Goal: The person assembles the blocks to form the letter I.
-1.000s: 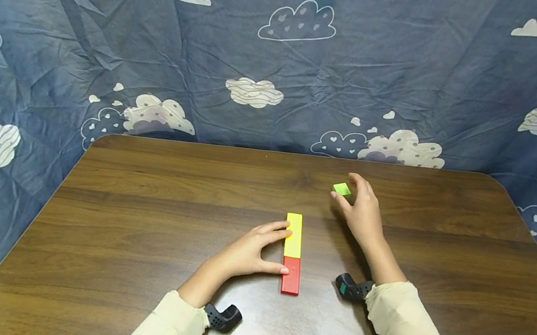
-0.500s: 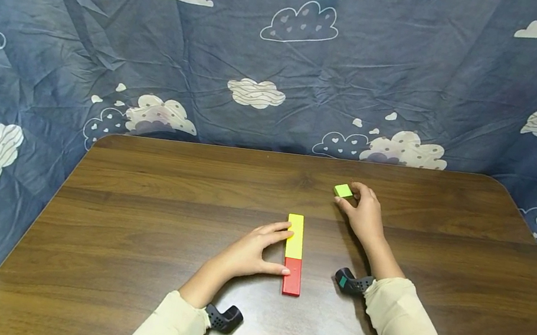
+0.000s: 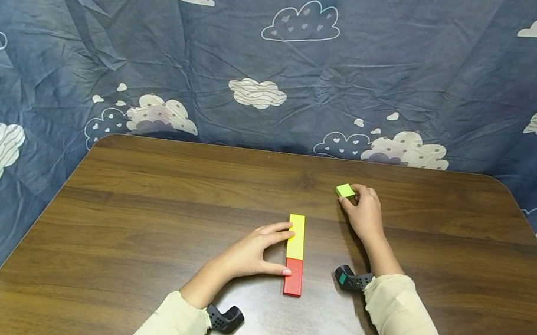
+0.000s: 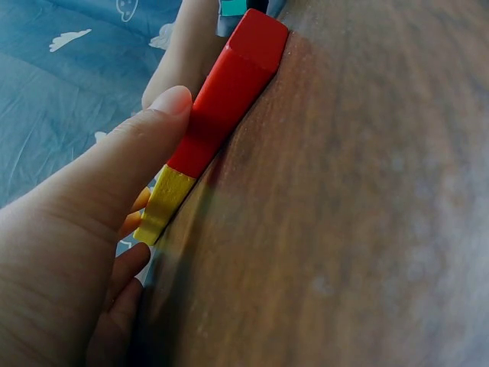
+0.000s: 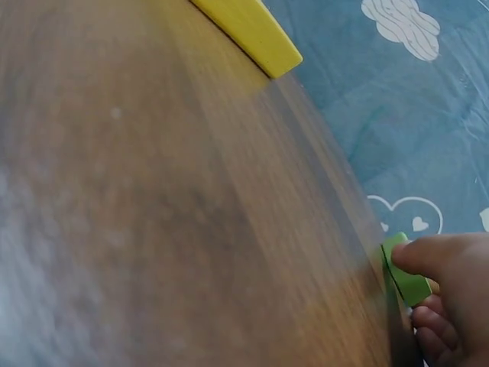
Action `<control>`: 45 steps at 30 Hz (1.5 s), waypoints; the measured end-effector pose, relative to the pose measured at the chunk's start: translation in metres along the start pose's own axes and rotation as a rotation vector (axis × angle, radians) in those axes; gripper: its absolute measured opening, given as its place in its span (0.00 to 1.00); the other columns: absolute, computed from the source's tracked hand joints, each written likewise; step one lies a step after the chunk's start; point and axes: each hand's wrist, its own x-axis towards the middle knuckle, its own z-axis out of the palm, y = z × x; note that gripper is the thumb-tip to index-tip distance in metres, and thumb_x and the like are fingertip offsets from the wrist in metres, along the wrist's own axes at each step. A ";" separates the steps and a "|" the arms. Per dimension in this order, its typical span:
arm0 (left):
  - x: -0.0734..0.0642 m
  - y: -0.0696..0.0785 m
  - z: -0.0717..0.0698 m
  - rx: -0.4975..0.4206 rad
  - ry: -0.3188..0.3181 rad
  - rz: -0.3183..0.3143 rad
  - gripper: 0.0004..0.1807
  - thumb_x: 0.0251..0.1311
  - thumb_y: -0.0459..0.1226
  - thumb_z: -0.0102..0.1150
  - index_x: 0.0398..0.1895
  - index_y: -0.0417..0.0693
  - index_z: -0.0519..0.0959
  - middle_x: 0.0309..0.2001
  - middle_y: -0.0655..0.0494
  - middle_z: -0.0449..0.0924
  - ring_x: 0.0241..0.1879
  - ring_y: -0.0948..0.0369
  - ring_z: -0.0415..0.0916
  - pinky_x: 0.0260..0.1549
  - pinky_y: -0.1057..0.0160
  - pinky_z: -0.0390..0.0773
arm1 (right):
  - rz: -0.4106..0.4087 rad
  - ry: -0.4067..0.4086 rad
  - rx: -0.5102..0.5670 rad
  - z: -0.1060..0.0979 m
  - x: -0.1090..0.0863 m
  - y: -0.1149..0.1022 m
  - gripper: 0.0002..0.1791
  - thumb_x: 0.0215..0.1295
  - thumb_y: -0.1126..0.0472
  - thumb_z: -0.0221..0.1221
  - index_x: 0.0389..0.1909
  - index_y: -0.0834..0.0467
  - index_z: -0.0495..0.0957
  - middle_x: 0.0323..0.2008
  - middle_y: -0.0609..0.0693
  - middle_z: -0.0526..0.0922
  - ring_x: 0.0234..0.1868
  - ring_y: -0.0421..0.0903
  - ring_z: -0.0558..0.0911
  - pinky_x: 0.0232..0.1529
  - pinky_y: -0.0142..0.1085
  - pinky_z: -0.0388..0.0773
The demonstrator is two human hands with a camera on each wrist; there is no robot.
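A yellow block [image 3: 296, 236] and a red block [image 3: 294, 277] lie end to end in one line on the table, the red one nearer the person. My left hand [image 3: 249, 255] rests at their left side, its thumb on the red block and its extended fingertips touching the yellow one. In the left wrist view the thumb lies against the side of the red block [image 4: 233, 92]. Farther back, my right hand [image 3: 365, 213] pinches a small green block [image 3: 345, 190] between thumb and fingers. The right wrist view shows that thumb on the face of the green block [image 5: 411, 281].
The blocks are on a brown wooden table [image 3: 178, 187] with rounded far corners. Behind it hangs a blue cloth [image 3: 287, 63] printed with white clouds. Each wrist wears a black camera mount, the left mount [image 3: 225, 319] and the right mount [image 3: 352, 279] close above the tabletop.
My right hand's thumb and fingers have closed in on the green block and now pinch it. My left hand and the yellow and red blocks have stayed put.
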 end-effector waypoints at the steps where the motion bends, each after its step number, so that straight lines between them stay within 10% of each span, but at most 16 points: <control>1: 0.000 0.000 0.000 -0.001 0.000 0.000 0.39 0.46 0.52 0.65 0.61 0.47 0.66 0.65 0.57 0.58 0.63 0.59 0.54 0.60 0.59 0.55 | 0.002 0.001 0.003 0.000 0.000 0.000 0.22 0.56 0.64 0.60 0.48 0.72 0.70 0.38 0.65 0.71 0.39 0.57 0.70 0.41 0.47 0.68; 45: -0.001 0.000 -0.001 -0.004 0.001 -0.010 0.39 0.45 0.52 0.66 0.62 0.48 0.67 0.65 0.57 0.58 0.63 0.59 0.54 0.59 0.60 0.56 | -0.172 -0.076 0.160 0.011 -0.010 -0.051 0.20 0.56 0.70 0.58 0.51 0.68 0.71 0.48 0.62 0.72 0.47 0.56 0.74 0.47 0.46 0.71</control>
